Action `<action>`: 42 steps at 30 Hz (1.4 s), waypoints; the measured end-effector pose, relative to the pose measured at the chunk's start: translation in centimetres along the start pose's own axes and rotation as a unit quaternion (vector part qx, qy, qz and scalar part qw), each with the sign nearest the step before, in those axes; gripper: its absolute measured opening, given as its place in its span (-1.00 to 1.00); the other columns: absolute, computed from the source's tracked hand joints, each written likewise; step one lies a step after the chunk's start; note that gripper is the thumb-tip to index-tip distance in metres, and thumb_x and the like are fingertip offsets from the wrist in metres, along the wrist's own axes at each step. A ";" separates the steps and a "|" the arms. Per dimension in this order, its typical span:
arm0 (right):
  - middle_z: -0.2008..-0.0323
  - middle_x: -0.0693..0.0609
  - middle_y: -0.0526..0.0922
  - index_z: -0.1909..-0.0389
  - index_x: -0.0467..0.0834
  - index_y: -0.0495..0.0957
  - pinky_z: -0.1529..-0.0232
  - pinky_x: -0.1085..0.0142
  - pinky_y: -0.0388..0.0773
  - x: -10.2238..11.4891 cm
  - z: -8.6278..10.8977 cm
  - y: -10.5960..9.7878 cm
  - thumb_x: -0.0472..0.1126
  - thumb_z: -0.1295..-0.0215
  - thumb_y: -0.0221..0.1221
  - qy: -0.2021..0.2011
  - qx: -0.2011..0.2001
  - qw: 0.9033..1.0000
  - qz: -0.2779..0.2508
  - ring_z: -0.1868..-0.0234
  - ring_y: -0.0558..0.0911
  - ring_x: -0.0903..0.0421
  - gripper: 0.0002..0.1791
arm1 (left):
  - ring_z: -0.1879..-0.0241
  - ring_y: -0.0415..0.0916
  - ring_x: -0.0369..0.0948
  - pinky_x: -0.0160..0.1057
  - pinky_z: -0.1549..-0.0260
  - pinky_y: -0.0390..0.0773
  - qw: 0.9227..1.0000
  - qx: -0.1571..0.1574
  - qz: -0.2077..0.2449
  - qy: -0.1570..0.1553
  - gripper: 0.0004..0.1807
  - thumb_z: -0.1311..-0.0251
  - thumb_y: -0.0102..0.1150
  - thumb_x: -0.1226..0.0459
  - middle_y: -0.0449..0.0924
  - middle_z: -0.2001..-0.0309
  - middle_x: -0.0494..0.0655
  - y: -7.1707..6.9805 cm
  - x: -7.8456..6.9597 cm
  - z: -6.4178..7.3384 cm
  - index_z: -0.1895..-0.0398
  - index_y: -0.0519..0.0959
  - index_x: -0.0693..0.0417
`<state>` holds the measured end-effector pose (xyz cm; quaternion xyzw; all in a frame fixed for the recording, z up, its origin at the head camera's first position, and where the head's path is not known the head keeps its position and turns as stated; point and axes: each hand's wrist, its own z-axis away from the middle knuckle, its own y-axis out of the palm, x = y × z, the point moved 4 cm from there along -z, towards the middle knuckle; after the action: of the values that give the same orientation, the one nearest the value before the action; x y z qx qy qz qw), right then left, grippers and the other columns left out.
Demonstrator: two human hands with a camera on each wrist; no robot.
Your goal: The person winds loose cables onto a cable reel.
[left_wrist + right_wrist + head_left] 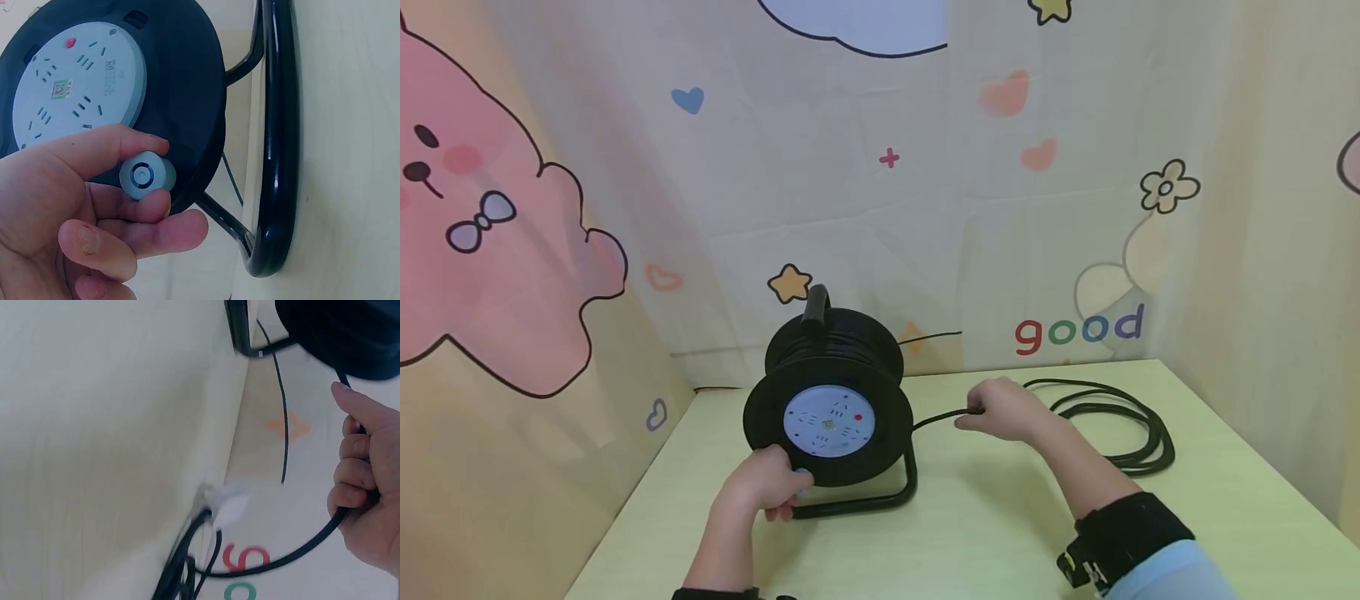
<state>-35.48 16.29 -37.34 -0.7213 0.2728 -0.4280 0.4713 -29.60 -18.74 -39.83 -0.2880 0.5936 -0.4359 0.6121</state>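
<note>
Head, hidden: the left hand [763, 481] covers the lower-left rim of the cable reel [832, 372]; the cable [943, 417] disappears inside the right hand [1006, 408]; the right forearm [1078, 467] crosses part of the loose loops [1163, 450].
Head, reel: black, left of centre on the tabletop [970, 533]; round face, pale socket disc [829, 433], bent-tube stand [857, 504], drum wound with cable.
Head, room: bare tabletop between the hands and in front; loops near the right edge; printed curtain [835, 183] behind.
Left wrist, cut off: reel runs out of view at upper left; label print too small to read.
Left wrist, knob: grey knob [142, 176], short cylinder with ringed end, pinched by thumb and fingers; stand tube glossy.
Right wrist, unclear: pale shape [228, 509] by the loops, too blurred to name; reel cropped at upper right.
Right wrist, grip: fingers curled round the smooth cable, which arcs slack towards the loops.
Right wrist, room: broad bare tabletop at left.
</note>
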 end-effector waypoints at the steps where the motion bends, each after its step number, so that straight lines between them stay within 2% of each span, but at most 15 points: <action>1: 0.73 0.18 0.39 0.68 0.00 0.46 0.60 0.29 0.29 -0.6 0.4 -0.5 0.03 -0.15 0.30 0.008 -0.004 1.000 0.003 0.67 0.34 0.22 -0.66 | 0.81 0.41 -0.17 -0.16 0.51 0.45 1.000 -0.002 0.000 -0.003 -0.66 -0.11 0.11 0.17 0.52 0.78 -0.09 -0.1 0.0 0.0 0.75 0.48 0.12; 5: 0.75 0.18 0.30 0.73 0.00 0.38 0.61 0.30 0.20 -3.0 2.0 -2.2 0.06 -0.18 0.26 0.020 -0.018 0.999 0.020 0.69 0.28 0.22 -0.59 | 0.81 0.40 -0.18 -0.12 0.52 0.47 1.000 -0.001 0.003 -0.007 -0.67 -0.11 0.12 0.17 0.52 0.77 -0.06 -0.2 0.0 0.1 0.75 0.49 0.12; 7: 0.74 0.19 0.31 0.72 0.01 0.39 0.61 0.29 0.19 -4.2 2.7 -2.8 0.04 -0.20 0.24 0.024 -0.024 0.999 0.031 0.68 0.28 0.22 -0.61 | 0.81 0.39 -0.18 -0.12 0.52 0.47 1.000 0.000 0.005 -0.006 -0.67 -0.12 0.12 0.17 0.52 0.77 -0.05 -0.2 -0.1 0.2 0.74 0.49 0.12; 11: 0.71 0.16 0.35 0.66 0.01 0.44 0.58 0.27 0.22 -6.6 4.0 -3.5 -0.03 -0.22 0.15 0.059 -0.020 0.997 0.039 0.64 0.32 0.18 -0.71 | 0.81 0.38 -0.17 -0.17 0.57 0.43 1.000 -0.002 0.003 -0.008 -0.66 -0.10 0.11 0.17 0.52 0.78 -0.06 -0.3 -0.1 0.3 0.75 0.49 0.13; 14: 0.67 0.12 0.37 0.59 -0.04 0.47 0.55 0.25 0.26 -8.1 4.9 -3.7 -0.08 -0.24 0.10 0.076 -0.008 0.997 0.015 0.59 0.35 0.15 -0.77 | 0.82 0.39 -0.17 -0.20 0.60 0.42 1.000 -0.007 0.001 -0.006 -0.67 -0.08 0.11 0.17 0.52 0.79 -0.06 -0.4 0.0 0.3 0.76 0.49 0.13; 18: 0.60 0.09 0.39 0.50 -0.08 0.48 0.50 0.23 0.30 -9.2 5.7 -3.9 -0.03 -0.32 0.10 0.067 -0.020 0.997 -0.033 0.52 0.37 0.12 -0.74 | 0.83 0.39 -0.17 -0.20 0.60 0.43 1.000 -0.009 0.005 0.002 -0.68 -0.06 0.11 0.18 0.52 0.79 -0.06 -0.4 0.0 0.3 0.76 0.50 0.14; 22: 0.57 0.09 0.40 0.46 -0.02 0.49 0.47 0.22 0.32 -9.4 5.9 -4.6 0.06 -0.35 0.12 0.034 -0.071 0.996 -0.045 0.50 0.37 0.12 -0.72 | 0.83 0.39 -0.17 -0.20 0.61 0.42 1.000 -0.007 0.007 0.001 -0.68 -0.06 0.12 0.17 0.52 0.79 -0.06 -0.4 0.0 0.3 0.75 0.50 0.14; 26: 0.59 0.11 0.39 0.48 0.01 0.52 0.50 0.23 0.32 -9.0 5.7 -5.3 0.00 -0.35 0.14 -0.001 -0.107 0.994 -0.023 0.53 0.36 0.13 -0.77 | 0.82 0.39 -0.17 -0.19 0.60 0.42 1.000 -0.005 0.008 -0.001 -0.68 -0.07 0.12 0.17 0.52 0.78 -0.06 -0.5 -0.1 0.4 0.75 0.50 0.14; 35: 0.52 0.13 0.47 0.41 0.02 0.60 0.47 0.22 0.37 -8.5 5.6 -5.5 -0.01 -0.34 0.17 0.006 -0.101 0.995 -0.017 0.48 0.38 0.13 -0.82 | 0.81 0.41 -0.16 -0.18 0.57 0.45 1.000 -0.014 0.004 0.001 -0.68 -0.07 0.12 0.17 0.52 0.79 -0.06 -0.6 0.0 0.4 0.75 0.50 0.15; 42: 0.54 0.16 0.50 0.38 0.02 0.62 0.48 0.22 0.37 -7.6 5.2 -5.0 0.01 -0.35 0.15 0.008 -0.099 0.995 -0.029 0.49 0.40 0.14 -0.80 | 0.76 0.45 -0.14 -0.17 0.53 0.45 0.999 -0.027 -0.006 -0.027 -0.66 -0.07 0.13 0.17 0.47 0.82 -0.08 -1.2 0.4 0.5 0.77 0.49 0.14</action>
<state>-34.72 26.72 -36.53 -0.7685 0.2969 -0.4183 0.3825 -29.32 -19.74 -38.97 -0.3197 0.5871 -0.4153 0.6170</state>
